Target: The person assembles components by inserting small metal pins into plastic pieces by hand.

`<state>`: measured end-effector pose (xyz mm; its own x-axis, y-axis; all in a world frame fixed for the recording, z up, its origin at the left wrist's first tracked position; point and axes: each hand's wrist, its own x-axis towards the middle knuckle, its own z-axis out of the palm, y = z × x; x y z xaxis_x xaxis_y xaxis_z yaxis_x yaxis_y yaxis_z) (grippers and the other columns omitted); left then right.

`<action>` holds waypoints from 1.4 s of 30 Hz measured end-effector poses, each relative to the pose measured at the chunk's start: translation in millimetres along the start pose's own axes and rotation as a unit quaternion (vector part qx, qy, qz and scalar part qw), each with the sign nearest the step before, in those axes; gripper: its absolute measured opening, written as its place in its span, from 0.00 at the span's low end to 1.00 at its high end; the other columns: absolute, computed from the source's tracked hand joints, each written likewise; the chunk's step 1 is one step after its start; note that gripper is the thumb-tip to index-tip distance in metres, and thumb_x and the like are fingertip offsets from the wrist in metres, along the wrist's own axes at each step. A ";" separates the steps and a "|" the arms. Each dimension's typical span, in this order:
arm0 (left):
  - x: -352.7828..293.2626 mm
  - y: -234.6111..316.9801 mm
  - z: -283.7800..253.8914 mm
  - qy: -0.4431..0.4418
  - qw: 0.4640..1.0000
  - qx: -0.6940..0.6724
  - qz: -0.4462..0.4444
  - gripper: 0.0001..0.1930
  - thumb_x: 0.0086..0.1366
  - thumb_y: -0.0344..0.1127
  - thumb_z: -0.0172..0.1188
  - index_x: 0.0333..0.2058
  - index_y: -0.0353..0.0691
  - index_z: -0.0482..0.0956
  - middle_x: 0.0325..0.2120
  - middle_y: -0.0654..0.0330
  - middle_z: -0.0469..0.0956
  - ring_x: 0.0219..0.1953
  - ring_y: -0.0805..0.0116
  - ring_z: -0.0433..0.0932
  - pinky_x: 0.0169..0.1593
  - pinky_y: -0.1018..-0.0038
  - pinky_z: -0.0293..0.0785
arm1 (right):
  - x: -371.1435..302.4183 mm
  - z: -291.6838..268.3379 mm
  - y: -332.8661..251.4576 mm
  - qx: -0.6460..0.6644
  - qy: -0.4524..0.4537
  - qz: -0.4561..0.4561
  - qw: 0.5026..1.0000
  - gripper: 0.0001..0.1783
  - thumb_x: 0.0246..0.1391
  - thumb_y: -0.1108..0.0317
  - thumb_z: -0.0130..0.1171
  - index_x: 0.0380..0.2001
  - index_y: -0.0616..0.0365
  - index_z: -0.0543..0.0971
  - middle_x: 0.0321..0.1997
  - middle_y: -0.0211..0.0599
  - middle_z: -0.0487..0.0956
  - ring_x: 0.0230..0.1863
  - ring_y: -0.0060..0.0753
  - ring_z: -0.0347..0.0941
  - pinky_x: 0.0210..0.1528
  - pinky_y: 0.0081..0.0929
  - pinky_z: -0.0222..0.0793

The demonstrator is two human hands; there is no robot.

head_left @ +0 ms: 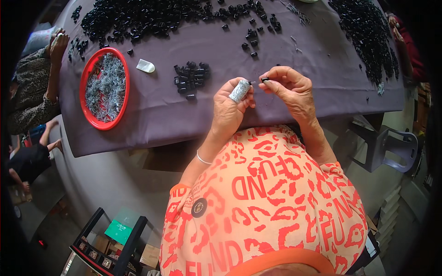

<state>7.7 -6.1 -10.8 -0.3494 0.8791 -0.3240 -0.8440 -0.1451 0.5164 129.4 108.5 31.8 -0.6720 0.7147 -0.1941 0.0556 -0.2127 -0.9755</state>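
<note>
In my left hand (226, 112) lies a short, thick handle wrapped in silvery material (239, 91), with the fingers closed round it. A thin dark tip (252, 83) sticks out of its end towards the right. Just right of that tip, my right hand (294, 94) pinches a small black plastic piece (264, 79) between thumb and forefinger. The tip and the piece are close together; whether they touch I cannot tell. Left of my hands, a small group of similar black pieces (189, 78) lies on the grey tablecloth (161, 110).
A red oval tray (103, 125) full of thin silvery metal pieces (110, 78) stands at left, a white scrap (145, 66) beside it. Big heaps of black pieces lie at the back (133, 20) and right (363, 37). Other people sit at both sides; a grey chair (398, 147) stands right.
</note>
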 end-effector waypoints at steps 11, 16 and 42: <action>-0.9 0.0 2.6 0.001 1.000 0.027 0.007 0.09 0.64 0.33 0.57 0.40 0.36 0.73 0.30 0.61 0.77 0.28 0.73 0.74 0.33 0.78 0.72 | -3.2 4.4 6.8 -0.019 0.010 -0.004 1.000 0.08 0.51 0.81 0.58 0.36 0.65 0.77 0.35 0.31 0.77 0.36 0.20 0.74 0.42 0.19 0.76; -1.4 -1.9 0.9 0.001 0.996 0.089 0.018 0.10 0.63 0.34 0.58 0.40 0.37 0.74 0.32 0.64 0.78 0.32 0.77 0.76 0.34 0.78 0.73 | -4.4 4.2 10.2 -0.122 0.003 -0.049 0.991 0.08 0.51 0.82 0.59 0.36 0.65 0.76 0.35 0.30 0.77 0.37 0.20 0.75 0.42 0.16 0.73; -2.0 -7.6 9.6 0.059 0.989 0.118 0.069 0.10 0.63 0.33 0.58 0.39 0.34 0.75 0.30 0.61 0.79 0.30 0.76 0.76 0.33 0.80 0.74 | -2.4 16.8 12.9 -0.177 0.021 -0.126 0.976 0.08 0.49 0.81 0.60 0.35 0.64 0.79 0.34 0.32 0.79 0.37 0.20 0.75 0.41 0.16 0.71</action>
<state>18.7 -2.4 -6.5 -0.5113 0.7971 -0.3211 -0.6715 -0.1374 0.7282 119.3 92.9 21.4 -0.6673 0.7424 0.0591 0.1497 0.2115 -0.9659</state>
